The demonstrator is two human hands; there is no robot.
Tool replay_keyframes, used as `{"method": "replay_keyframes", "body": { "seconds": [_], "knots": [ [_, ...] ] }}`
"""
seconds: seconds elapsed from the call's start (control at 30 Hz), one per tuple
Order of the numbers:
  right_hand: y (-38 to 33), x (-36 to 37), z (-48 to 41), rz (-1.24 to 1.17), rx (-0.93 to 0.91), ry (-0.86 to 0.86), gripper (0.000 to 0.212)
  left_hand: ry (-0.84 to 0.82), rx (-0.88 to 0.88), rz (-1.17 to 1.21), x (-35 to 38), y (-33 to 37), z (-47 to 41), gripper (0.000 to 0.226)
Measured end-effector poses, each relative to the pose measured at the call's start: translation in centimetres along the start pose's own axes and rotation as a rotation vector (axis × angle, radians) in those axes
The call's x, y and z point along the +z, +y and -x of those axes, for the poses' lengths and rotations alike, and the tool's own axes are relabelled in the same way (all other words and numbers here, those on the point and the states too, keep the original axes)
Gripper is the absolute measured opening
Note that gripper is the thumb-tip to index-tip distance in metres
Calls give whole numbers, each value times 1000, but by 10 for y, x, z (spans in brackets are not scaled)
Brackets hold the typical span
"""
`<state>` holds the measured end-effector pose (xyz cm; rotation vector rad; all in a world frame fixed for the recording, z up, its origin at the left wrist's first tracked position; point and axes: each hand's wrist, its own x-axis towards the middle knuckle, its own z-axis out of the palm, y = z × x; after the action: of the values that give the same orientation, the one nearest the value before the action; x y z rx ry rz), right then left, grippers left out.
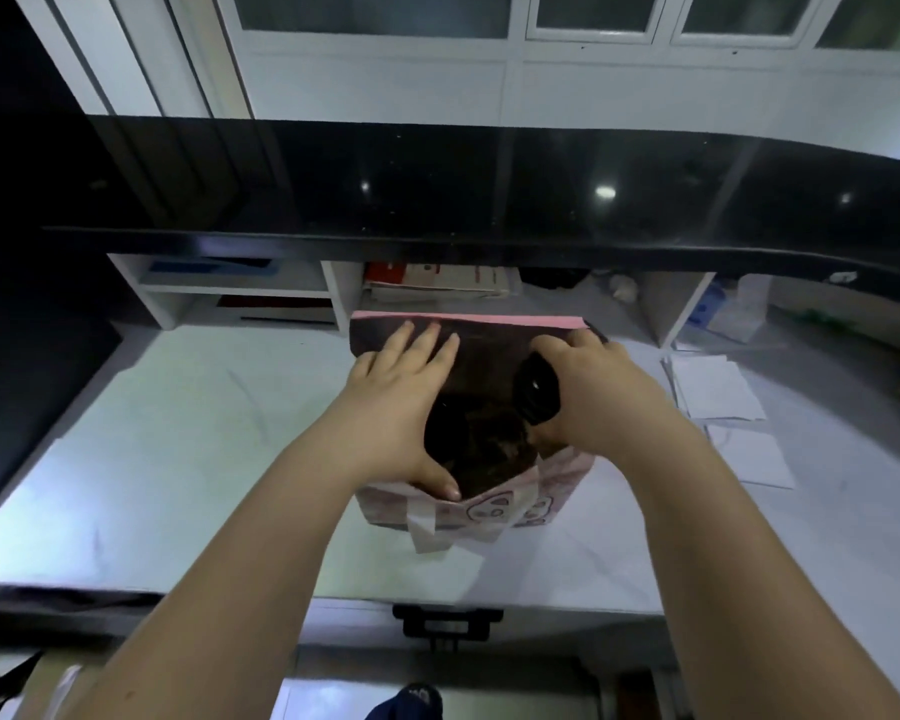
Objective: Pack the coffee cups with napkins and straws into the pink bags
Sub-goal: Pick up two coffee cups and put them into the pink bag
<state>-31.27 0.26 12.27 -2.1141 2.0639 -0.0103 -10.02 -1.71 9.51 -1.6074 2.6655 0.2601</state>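
Bag (489,511): upright on our counter (204,433), mouth wide.
Left hand (391,402): our straight, spread fingers press its far wall.
Right hand (593,392): we grip a dark cup (536,392) at its mouth.

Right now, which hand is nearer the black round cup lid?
Right. The right hand grips the black round cup lid in the pink paper bag; the left hand presses the bag's other side, clear of the lid.

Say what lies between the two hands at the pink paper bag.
Head view: the pink paper bag's dark mouth, with a black round cup lid gripped by the right hand.
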Motion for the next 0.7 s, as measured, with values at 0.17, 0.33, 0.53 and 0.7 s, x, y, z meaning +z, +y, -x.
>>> {"method": "replay_keyframes", "body": {
  "seconds": [0.17, 0.33, 0.53, 0.7],
  "knots": [
    [-5, 14, -16, 103, 40, -147, 89, 23, 16, 8, 8, 1, 8, 150],
    [-22, 36, -36, 23, -4, -154, 91, 15, 46, 1, 7, 4, 12, 151],
    [-18, 60, -48, -23, -39, -221, 95, 41, 63, 1, 9, 4, 8, 147],
    [-12, 75, -42, 31, -58, -200, 101, 60, 42, 9, 10, -3, 4, 147]
  ]
}}
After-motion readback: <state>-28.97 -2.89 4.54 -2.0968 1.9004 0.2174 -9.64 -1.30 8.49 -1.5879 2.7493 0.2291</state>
